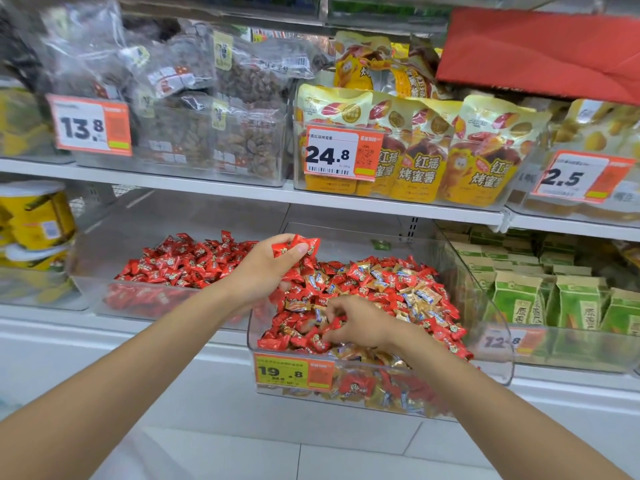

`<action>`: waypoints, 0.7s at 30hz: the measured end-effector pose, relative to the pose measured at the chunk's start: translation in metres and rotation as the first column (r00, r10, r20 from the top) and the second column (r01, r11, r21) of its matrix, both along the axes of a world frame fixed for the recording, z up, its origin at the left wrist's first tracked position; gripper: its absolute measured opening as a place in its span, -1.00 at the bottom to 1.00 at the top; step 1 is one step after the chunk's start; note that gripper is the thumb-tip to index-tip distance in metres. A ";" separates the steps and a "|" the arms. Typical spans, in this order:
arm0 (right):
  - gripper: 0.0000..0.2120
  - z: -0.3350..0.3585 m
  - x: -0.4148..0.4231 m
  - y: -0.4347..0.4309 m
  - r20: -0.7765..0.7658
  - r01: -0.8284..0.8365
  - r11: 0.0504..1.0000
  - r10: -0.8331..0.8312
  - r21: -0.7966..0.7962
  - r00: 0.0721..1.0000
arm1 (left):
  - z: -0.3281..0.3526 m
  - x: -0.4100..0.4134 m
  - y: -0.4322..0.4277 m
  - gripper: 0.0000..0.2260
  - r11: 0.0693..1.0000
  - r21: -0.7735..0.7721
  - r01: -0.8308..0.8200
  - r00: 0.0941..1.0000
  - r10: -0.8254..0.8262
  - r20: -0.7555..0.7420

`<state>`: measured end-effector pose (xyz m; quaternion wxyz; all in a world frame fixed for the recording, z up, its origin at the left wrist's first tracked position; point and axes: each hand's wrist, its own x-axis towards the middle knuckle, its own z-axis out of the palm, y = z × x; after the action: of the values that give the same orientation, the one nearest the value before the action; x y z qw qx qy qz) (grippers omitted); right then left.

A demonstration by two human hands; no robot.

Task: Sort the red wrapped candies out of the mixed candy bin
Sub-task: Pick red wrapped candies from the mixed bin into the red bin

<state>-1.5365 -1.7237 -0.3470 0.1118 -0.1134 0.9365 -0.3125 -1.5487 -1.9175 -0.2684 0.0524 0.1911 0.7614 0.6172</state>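
Holds a small bunch of red wrapped candies (pixel 296 245) in the left hand (pixel 266 271), fingers and thumb curled tight round them, up over the back left corner of the mixed candy bin (pixel 491 327); reaches into the pile near the front left corner of that bin with the right hand (pixel 360 323), fingers bent down onto one red candy (pixel 334 323); cannot tell if gripped or only touched; shiny red wrappers with crimped ends and a small picture on each, mixed in with gold and blue ones (pixel 420 294); clear plastic bin, piled high, with an orange and yellow price tag (pixel 294 372) on its front wall; just beside its left edge, a second clear bin (pixel 86 292) with red candies only.
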 end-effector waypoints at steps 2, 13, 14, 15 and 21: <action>-0.82 0.006 -0.003 0.010 -0.025 0.045 0.996 -0.047 -0.079 0.999 | -0.002 -0.002 -0.003 -0.83 0.998 0.063 -0.002 0.999 0.000 0.036; -0.50 0.000 0.001 -0.007 0.025 -0.048 0.990 0.045 0.134 0.999 | -0.003 -0.001 -0.004 -0.84 0.995 0.087 0.044 0.998 -0.047 0.032; -0.40 -0.002 0.002 -0.010 0.039 -0.063 0.980 0.057 0.188 0.998 | -0.002 0.000 -0.004 -0.86 0.996 0.080 0.050 0.998 -0.052 0.028; -0.36 -0.003 0.002 -0.013 0.037 -0.070 0.977 0.063 0.201 0.997 | -0.002 0.001 -0.005 -0.88 0.996 0.074 0.058 0.998 -0.060 0.025; -0.40 0.010 0.003 -0.002 0.026 0.042 0.999 -0.041 -0.023 0.999 | -0.004 0.000 -0.009 -0.85 0.994 0.078 0.074 0.997 -0.075 0.020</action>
<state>-1.5337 -1.7256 -0.3368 0.1160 -0.0913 0.9334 -0.3270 -1.5487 -1.9261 -0.2721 0.0768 0.2141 0.7287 0.6460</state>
